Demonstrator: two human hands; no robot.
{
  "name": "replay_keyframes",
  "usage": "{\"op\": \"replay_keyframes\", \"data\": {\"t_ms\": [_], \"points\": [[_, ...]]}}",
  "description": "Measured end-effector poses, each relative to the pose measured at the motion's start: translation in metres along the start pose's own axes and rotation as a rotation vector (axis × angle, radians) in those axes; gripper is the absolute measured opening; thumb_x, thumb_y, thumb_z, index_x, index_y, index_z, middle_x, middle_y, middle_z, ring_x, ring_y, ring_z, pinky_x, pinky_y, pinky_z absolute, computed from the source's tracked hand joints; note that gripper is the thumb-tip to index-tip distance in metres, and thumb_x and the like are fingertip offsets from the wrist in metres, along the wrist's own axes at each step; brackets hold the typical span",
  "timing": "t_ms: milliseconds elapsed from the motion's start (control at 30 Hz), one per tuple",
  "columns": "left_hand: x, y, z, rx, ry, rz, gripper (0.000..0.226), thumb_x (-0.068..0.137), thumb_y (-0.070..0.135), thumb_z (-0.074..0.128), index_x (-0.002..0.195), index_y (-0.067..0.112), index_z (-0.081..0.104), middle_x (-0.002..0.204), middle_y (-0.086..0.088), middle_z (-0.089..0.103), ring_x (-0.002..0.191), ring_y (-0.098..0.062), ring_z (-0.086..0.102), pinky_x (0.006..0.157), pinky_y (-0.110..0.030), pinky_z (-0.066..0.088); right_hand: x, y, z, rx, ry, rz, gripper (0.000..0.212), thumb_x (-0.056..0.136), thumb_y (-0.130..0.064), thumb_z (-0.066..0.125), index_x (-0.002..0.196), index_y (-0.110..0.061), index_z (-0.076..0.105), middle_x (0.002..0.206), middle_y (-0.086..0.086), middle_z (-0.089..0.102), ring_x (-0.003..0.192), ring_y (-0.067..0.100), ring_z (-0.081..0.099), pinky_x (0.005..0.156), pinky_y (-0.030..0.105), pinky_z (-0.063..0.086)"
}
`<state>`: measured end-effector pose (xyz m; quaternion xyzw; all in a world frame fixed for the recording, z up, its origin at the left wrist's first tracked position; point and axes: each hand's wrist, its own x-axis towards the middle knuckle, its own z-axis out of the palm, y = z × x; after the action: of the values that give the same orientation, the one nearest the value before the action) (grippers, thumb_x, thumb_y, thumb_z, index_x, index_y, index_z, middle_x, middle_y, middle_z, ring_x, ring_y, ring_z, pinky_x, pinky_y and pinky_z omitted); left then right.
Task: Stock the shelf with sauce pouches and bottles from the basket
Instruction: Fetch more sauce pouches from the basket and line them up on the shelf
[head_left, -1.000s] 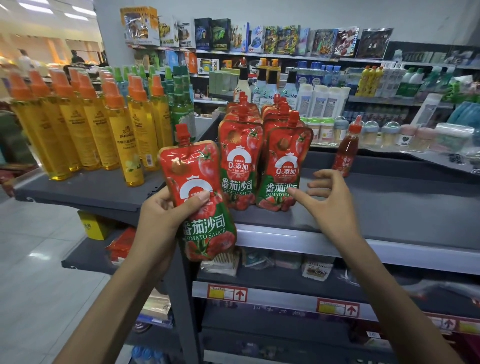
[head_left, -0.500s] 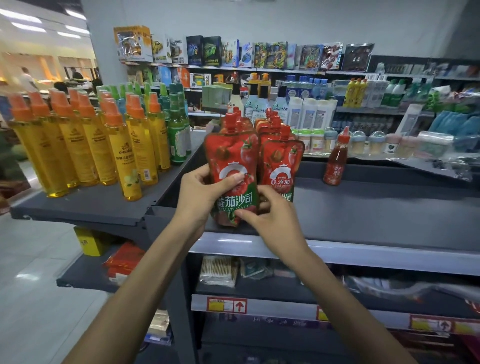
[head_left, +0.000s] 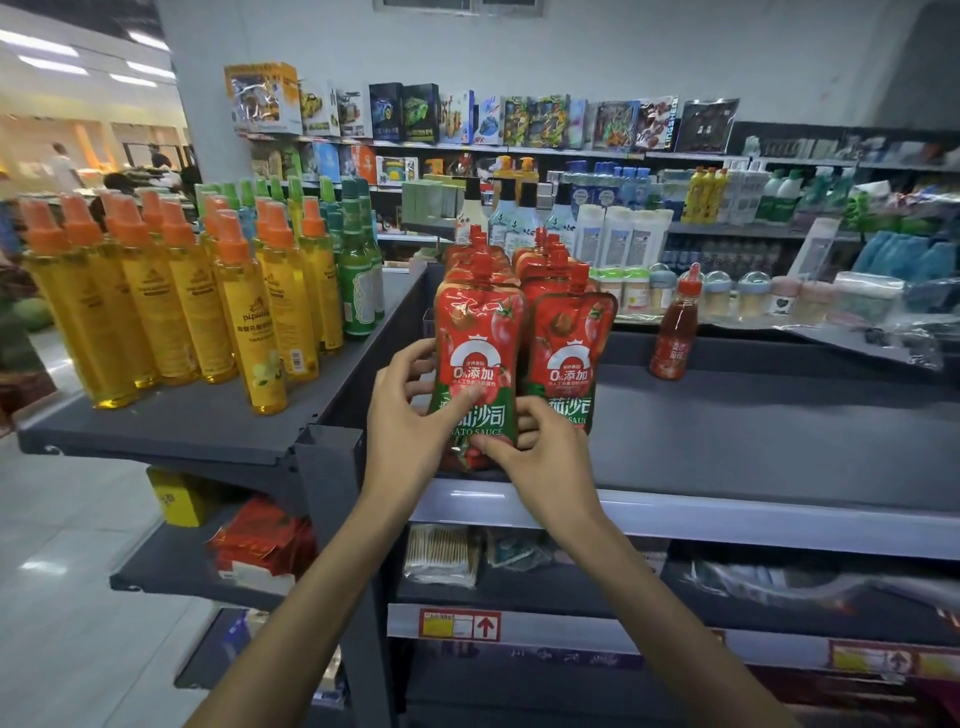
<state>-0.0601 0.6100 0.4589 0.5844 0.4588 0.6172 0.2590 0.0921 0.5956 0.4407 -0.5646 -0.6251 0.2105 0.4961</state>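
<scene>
Two rows of red spouted tomato-sauce pouches (head_left: 480, 358) on the grey metal shelf (head_left: 753, 431); beside them one red-capped sauce bottle (head_left: 675, 332).

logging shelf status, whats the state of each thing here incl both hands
front tomato sauce pouch: upright at the shelf's front edge, cap on, held by both hands
left hand: gripping the pouch's left side
right hand: pinching the pouch's lower right
pouch rows: standing, two rows
small sauce bottle: upright, capped, standing alone
yellow bottles: upright, orange caps on
</scene>
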Motion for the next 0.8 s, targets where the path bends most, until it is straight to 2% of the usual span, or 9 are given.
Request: {"op": "replay_keyframes", "data": {"t_ms": [100,167,300,433,567,700,800], "points": [[-0.007,-0.006,-0.006,0.022,-0.018,-0.014,0.053,0.085,0.028,0.085,0.131,0.026,0.060,0.114,0.011,0.066,0.100,0.001,0.064,0.076,-0.010,0.051,0.002,0.000,0.001,-0.011,0.005,0.001,0.035,0.078,-0.035,0.088,0.103,-0.024,0.066,0.089,-0.013,0.073,0.075,-0.001,0.067,0.066,0.018,0.057],[-0.008,-0.010,-0.009,0.038,-0.029,-0.011,0.051,0.086,0.020,0.084,0.131,0.020,0.061,0.112,0.009,0.068,0.101,-0.003,0.065,0.076,-0.010,0.052,0.003,-0.001,0.002,-0.010,0.002,-0.007,0.035,0.078,-0.034,0.088,0.103,-0.023,0.066,0.090,-0.012,0.073,0.076,-0.001,0.067,0.066,0.018,0.056],[-0.003,-0.014,-0.013,0.034,-0.016,-0.029,0.048,0.082,0.017,0.087,0.123,0.023,0.064,0.111,0.006,0.070,0.104,-0.014,0.067,0.088,-0.035,0.060,0.004,-0.001,0.003,-0.003,-0.007,-0.022,0.035,0.079,-0.033,0.088,0.105,-0.021,0.067,0.092,-0.011,0.074,0.078,0.000,0.069,0.066,0.015,0.055],[-0.001,-0.012,-0.012,0.003,-0.018,-0.016,0.046,0.081,0.015,0.088,0.119,0.025,0.066,0.108,0.010,0.071,0.103,-0.013,0.069,0.091,-0.044,0.060,0.006,0.001,0.004,-0.010,0.008,-0.018,0.037,0.078,-0.034,0.089,0.103,-0.020,0.066,0.093,-0.009,0.074,0.079,0.002,0.069,0.068,0.020,0.058],[-0.001,-0.013,-0.010,-0.003,-0.019,-0.019,0.044,0.081,0.014,0.087,0.117,0.024,0.064,0.108,0.009,0.071,0.102,-0.011,0.069,0.090,-0.041,0.061,0.006,0.002,0.004,-0.019,0.016,-0.020,0.037,0.078,-0.033,0.089,0.103,-0.019,0.065,0.093,-0.009,0.073,0.079,0.001,0.069,0.069,0.022,0.059],[-0.009,-0.016,-0.013,0.015,-0.039,-0.008,0.043,0.083,0.019,0.087,0.118,0.023,0.062,0.111,0.009,0.069,0.104,-0.008,0.068,0.086,-0.029,0.061,0.001,0.004,0.003,-0.035,0.000,-0.034,0.038,0.077,-0.031,0.089,0.102,-0.020,0.063,0.087,-0.012,0.072,0.075,-0.002,0.069,0.067,0.017,0.057],[-0.015,-0.018,-0.015,0.022,-0.046,0.017,0.040,0.084,0.020,0.086,0.118,0.022,0.064,0.111,0.011,0.071,0.106,-0.006,0.069,0.085,-0.023,0.059,-0.002,0.006,0.004,-0.051,-0.004,-0.049,0.039,0.078,-0.032,0.089,0.103,-0.020,0.062,0.091,-0.011,0.073,0.078,-0.001,0.069,0.070,0.020,0.059]]}}
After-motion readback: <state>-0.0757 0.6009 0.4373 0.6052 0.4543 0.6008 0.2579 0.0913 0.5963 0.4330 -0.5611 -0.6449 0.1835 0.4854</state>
